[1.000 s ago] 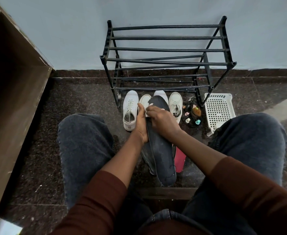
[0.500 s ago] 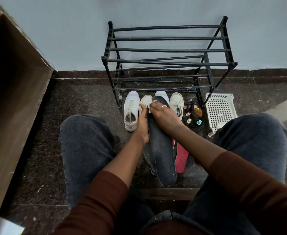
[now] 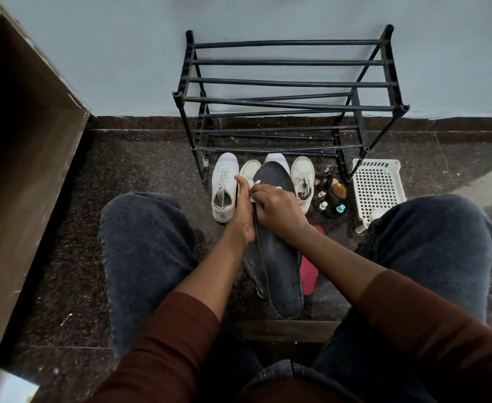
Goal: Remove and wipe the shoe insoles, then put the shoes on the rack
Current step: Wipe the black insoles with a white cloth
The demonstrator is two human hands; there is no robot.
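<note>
**Dark insole wiped over a speckled stone floor**

Granite-like dark floor (image 3: 140, 158) with pale flecks runs to a stone skirting and a pale blue-grey wall (image 3: 122, 53). A brown wooden panel (image 3: 21, 141) stands at the left. Against the wall is a black bar rack (image 3: 291, 103), its tiers bare. Just near of it sit four white shoes (image 3: 224, 187) in a row; to their right a cluster of small bottles (image 3: 330, 199), then a white perforated basket (image 3: 378, 187).

From the head view, between the person's jeans-clad knees, the left hand (image 3: 243, 210) grips the left edge of the dark grey insole (image 3: 279, 257), thumb curled over it. The right hand (image 3: 276, 210) has its fingers curled down, pressing a small white cloth (image 3: 255, 193) onto the insole's far half. Another grey insole (image 3: 253, 269) and a red insole (image 3: 308, 271) lie on the floor beneath.

Against a second ago, the right hand sits slightly nearer along the insole — more of its far tip is exposed — while shoes and rack are unmoved.
</note>
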